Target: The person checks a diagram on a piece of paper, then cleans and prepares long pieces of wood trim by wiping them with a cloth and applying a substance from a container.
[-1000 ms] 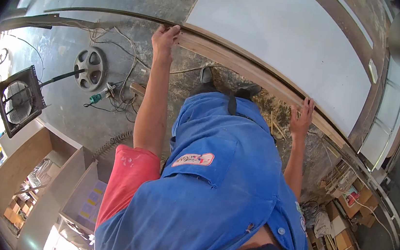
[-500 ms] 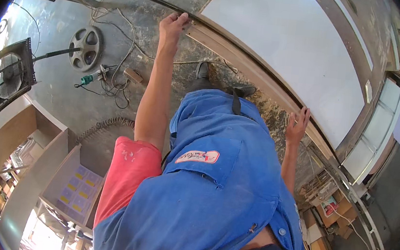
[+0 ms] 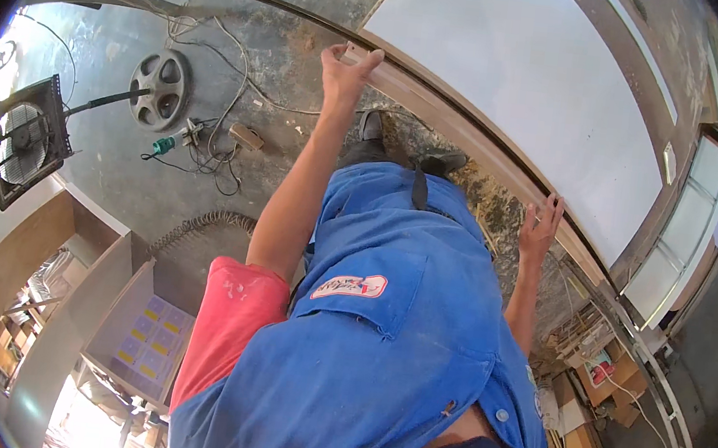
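A large white panel (image 3: 521,92) lies far right, edged by a long wooden frame strip (image 3: 472,144) running left to right. Left hand (image 3: 344,74) – fingers curled over the strip's far left end, gripping it. Right hand (image 3: 540,230) – fingers spread open, resting against the strip's near edge. A floor fan (image 3: 22,140) stands far left.

Grey concrete floor (image 3: 161,194), dusty, w/ sawdust patches. On it: round grey spoked wheel-shaped fan base (image 3: 160,89), thin tangled white and black cables (image 3: 211,134), small green-handled tool (image 3: 164,146), small brown wooden block (image 3: 246,136), coiled ribbed hose (image 3: 198,226), pair of dark shoes (image 3: 402,145) nr the long wooden frame.
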`<state>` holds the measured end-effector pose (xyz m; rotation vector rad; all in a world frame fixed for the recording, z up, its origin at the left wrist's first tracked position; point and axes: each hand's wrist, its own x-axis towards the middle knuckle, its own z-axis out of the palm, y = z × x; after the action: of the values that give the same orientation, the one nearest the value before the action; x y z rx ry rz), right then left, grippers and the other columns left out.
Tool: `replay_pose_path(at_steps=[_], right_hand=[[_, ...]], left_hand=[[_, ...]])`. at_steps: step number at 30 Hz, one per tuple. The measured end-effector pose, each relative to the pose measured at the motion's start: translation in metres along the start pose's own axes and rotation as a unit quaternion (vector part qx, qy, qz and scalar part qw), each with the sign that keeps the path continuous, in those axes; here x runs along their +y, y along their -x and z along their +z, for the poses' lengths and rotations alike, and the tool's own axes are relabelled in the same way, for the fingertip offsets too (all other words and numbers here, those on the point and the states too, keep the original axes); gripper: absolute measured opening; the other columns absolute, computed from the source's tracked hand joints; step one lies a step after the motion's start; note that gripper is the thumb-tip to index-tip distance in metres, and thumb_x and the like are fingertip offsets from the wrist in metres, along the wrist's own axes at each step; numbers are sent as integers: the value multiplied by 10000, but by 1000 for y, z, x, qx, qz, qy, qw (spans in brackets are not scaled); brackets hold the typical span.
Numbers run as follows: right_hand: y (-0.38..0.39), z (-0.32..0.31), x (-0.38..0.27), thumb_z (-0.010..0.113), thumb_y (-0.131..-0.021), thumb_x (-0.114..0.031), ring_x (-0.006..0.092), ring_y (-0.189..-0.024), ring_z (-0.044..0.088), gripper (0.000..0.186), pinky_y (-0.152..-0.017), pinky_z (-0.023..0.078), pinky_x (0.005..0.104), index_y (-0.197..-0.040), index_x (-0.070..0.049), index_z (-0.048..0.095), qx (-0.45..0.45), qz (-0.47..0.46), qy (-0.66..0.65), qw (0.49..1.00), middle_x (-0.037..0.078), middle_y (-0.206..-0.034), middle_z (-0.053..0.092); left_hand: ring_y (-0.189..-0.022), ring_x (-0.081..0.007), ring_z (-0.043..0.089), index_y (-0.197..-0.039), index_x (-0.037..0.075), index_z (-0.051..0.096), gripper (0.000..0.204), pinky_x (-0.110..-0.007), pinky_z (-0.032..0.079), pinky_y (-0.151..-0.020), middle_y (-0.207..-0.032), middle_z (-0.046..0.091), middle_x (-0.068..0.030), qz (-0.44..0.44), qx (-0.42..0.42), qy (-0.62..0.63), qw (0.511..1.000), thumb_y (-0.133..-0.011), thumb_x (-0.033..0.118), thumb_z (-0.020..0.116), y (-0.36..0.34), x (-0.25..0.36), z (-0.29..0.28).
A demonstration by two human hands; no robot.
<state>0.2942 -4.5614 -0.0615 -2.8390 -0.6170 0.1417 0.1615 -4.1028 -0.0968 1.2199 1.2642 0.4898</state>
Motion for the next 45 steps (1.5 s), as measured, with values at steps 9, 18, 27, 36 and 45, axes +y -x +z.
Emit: replay_pose_path(at_steps=[9, 18, 27, 36, 45], right_hand=[[1, 0, 10, 569, -1021, -320, 467, -1462, 283, 555, -1141, 360, 581, -1498, -75, 425, -44, 22, -29, 998, 224, -1592, 295], [3, -7, -2, 672, -952, -332, 462, -1467, 275, 666, -1142, 363, 566, -1516, -97, 406, -25, -27, 29, 999, 227, -1604, 278], [0, -1, -2, 697, -927, -275, 408, -1444, 343, 647, -1122, 400, 536, -1501, -108, 448, 6, 24, 15, 1000, 203, -1587, 319], [-7, -11, -10, 769, -887, -293, 375, -1359, 441, 611, -1098, 437, 521, -1425, -107, 547, 45, 17, 9, 999, 163, -1498, 433], [-20, -12, 14, 679, -963, -283, 340, -1242, 537, 376, -1054, 424, 511, -1310, -142, 643, 98, -40, -1, 994, 122, -1324, 591]], left_hand=[[-850, -201, 675, -1152, -41, 563, 543, -337, 530, -701, -999, 693, -136, -54, -49, 77, 994, -817, 274, 851, -14, -13, -2], [-945, -229, 659, -1245, -40, 480, 631, -355, 527, -812, -1077, 666, -149, -50, -37, 70, 996, -813, 234, 850, -10, -7, 1], [-1378, -387, 357, -1496, -108, 233, 1040, -457, 324, -1152, -1506, 273, -279, 120, 46, 31, 991, -757, 260, 866, -27, -28, 22], [-1016, -189, 557, -925, -67, 678, 316, -324, 443, -876, -1105, 595, -82, 112, -55, 108, 986, -818, 211, 784, -58, -10, -2], [-705, -80, 514, -857, 36, 719, 199, -245, 399, -690, -712, 585, 59, 44, -35, 102, 993, -877, 231, 748, -31, 25, -18]])
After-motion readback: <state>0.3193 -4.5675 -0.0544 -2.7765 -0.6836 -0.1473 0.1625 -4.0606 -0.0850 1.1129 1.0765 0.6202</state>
